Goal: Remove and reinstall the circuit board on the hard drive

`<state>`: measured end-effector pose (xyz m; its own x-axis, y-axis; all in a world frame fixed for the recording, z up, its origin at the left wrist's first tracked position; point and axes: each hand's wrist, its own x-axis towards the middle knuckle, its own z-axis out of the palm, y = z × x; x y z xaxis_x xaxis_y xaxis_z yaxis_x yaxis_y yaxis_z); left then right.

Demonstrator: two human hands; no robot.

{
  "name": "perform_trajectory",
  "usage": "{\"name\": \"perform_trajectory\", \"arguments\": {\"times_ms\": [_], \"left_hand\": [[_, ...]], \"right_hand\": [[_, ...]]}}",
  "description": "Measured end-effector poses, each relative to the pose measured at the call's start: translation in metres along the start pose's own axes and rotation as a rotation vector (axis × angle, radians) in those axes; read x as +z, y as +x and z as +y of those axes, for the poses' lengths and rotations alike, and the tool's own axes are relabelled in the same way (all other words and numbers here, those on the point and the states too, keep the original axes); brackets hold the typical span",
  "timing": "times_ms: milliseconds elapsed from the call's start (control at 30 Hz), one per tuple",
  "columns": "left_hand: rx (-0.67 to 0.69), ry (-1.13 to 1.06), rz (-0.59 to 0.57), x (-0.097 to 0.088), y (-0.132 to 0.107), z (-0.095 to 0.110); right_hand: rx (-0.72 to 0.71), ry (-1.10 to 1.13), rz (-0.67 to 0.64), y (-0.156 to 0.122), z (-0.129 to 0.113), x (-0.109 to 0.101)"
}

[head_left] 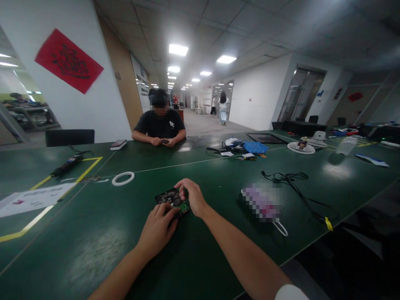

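Note:
A small dark device with a green circuit board [172, 200] lies on the green table [93, 241] just in front of me. My left hand [158, 228] rests at its near edge, fingers curled against it. My right hand [193, 196] is bent over its right side, fingertips pressed onto the board. Both hands hold the device where it lies.
A person sits across the table [159, 125] with hands together on a small object. A white tape ring [123, 178], papers [34, 199], a blue tray [255, 147], black cables [293, 183] and a white fan [301, 146] lie around. Yellow floor-tape lines mark the left side.

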<state>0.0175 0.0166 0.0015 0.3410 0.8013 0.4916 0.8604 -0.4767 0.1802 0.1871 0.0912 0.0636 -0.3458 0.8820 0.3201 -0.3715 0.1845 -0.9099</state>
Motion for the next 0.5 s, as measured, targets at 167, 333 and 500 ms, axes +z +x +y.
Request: {"name": "perform_trajectory", "arguments": {"times_ms": [167, 333, 500], "left_hand": [[0.003, 0.005, -0.017, -0.0042, 0.0, 0.0016], [-0.009, 0.024, -0.044, -0.0047, -0.0007, 0.0], [-0.001, 0.009, -0.038, -0.0036, 0.0006, -0.0013]], "right_hand": [[-0.023, -0.007, 0.01, -0.0016, -0.0004, -0.0031], [0.025, 0.138, 0.022, -0.0011, -0.001, -0.0034], [0.014, 0.11, 0.004, -0.0015, -0.0005, -0.005]]}}
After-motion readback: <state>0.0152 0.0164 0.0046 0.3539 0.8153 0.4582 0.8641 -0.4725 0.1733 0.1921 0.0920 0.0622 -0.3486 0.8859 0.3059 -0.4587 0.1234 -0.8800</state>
